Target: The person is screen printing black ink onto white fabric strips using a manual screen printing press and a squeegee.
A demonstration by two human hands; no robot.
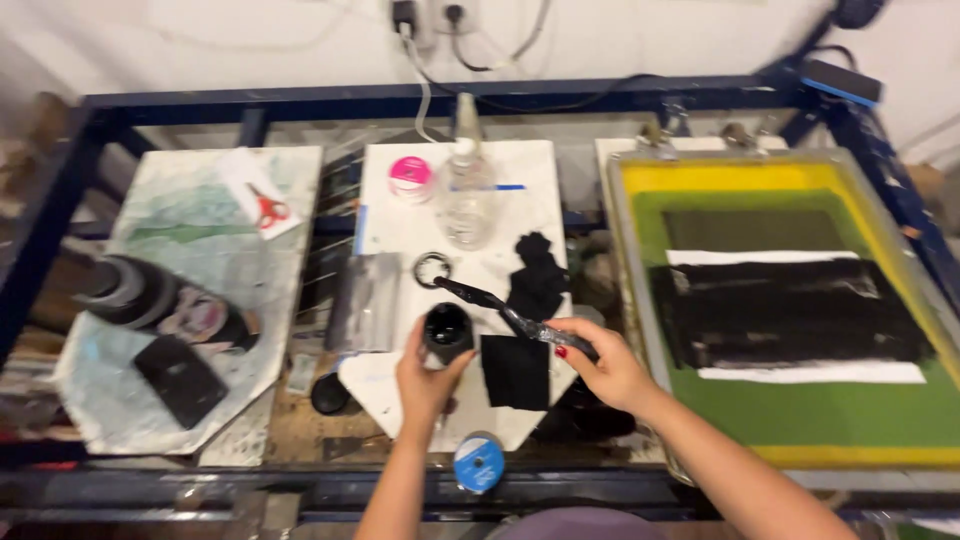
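Left hand (425, 375) grips an open jar of black ink (447, 332), steadying it; right hand (600, 365) holds an ink-coated spatula (500, 310) angled over it.

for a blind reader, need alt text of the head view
The left hand grips an open jar of black ink while the right hand holds an ink-coated spatula over it, beside a green and yellow printing screen.

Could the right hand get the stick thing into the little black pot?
Probably yes. The right hand holds the ink-smeared stick, whose tip is just above the open black pot that the left hand holds. Nothing lies between.
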